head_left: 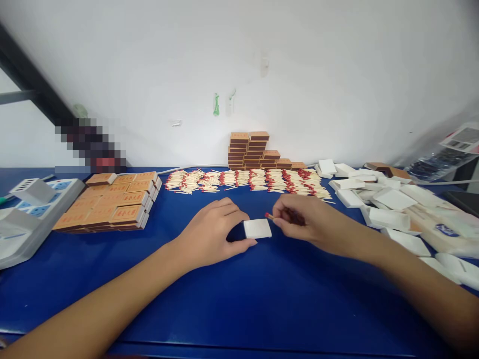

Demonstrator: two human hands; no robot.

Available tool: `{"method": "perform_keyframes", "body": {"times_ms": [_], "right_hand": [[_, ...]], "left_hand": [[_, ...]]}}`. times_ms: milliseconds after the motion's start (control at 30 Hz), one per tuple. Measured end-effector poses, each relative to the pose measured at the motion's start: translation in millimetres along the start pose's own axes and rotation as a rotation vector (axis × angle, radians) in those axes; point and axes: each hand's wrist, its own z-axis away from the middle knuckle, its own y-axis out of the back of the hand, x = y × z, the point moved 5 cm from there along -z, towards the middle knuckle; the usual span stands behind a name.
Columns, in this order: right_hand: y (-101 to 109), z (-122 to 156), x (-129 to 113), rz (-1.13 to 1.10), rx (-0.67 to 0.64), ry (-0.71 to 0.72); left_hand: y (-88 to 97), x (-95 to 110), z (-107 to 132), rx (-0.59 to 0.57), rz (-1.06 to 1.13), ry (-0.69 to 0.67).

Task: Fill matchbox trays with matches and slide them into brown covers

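Note:
In the head view, my left hand [209,234] grips a small white matchbox tray [258,229] by its left end, thumb in front and fingers behind. The tray rests on the blue table near its middle. Just right of the tray, my right hand [310,219] is closed in a pinch on matches [269,216]; their red heads point left at the tray's right edge. How many it holds I cannot tell. Behind both hands lies a long row of loose matches [258,180] with red heads and pale sticks.
Stacked brown matchboxes [247,149] stand against the wall. More orange matchboxes [112,202] are laid in a block at left, beside a white power strip [52,209]. Many white trays [389,199] are heaped at right, near a plastic packet [445,227] and a clear bag [430,162].

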Motion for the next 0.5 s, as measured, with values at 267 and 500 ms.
{"method": "perform_keyframes", "body": {"times_ms": [267, 500], "right_hand": [[-18.6, 4.5, -17.4, 0.143, -0.064, 0.094], [-21.6, 7.2, -23.7, 0.204, -0.084, 0.123]], "left_hand": [[-3.2, 11.5, -0.9, 0.018, -0.02, -0.068], [-1.7, 10.0, -1.0, 0.051, -0.023, -0.096]]}}
